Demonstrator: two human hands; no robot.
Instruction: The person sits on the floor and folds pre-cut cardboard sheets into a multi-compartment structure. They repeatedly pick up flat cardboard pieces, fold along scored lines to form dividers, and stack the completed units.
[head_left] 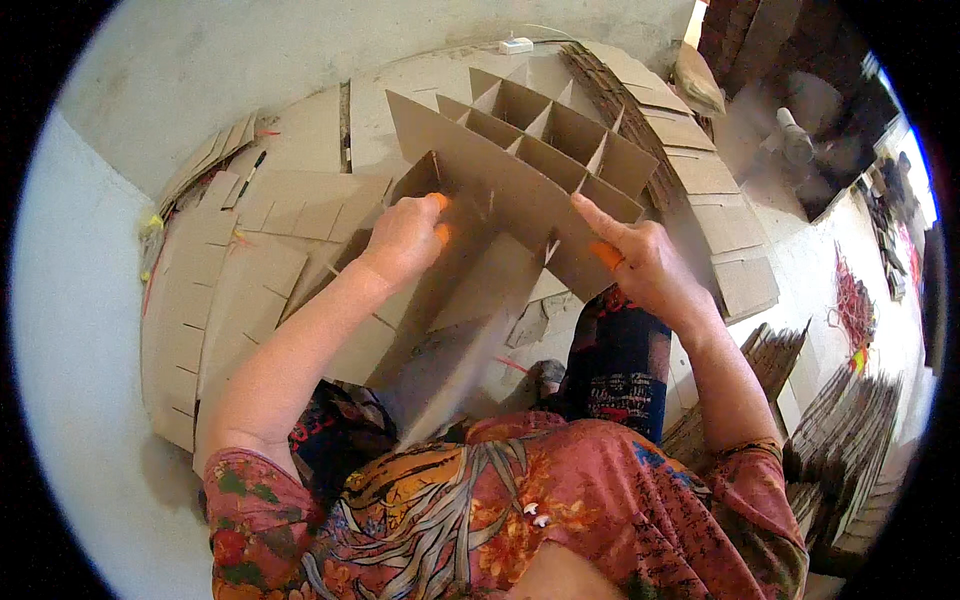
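A partly assembled grid of brown cardboard dividers (545,130) stands tilted in front of me, its slotted strips crossing into several open cells. One long panel (470,160) runs across its near side, and other cardboard pieces (475,290) reach down toward my lap. My left hand (405,238), with orange covers on fingertips, is closed at the grid's near left. On the right, my right hand (650,265) grips the near panel's right end. Its index finger lies stretched along the cardboard, and an orange cover shows below it. The far sides of both grips are hidden.
Slotted cardboard sheets (255,270) lie at the left, with a dark pen (251,180) on them. More stacked cardboard (715,205) lines the right. Cardboard bundles (845,440) and red string (853,305) lie farther right. A small white box (516,46) sits by the wall (300,40).
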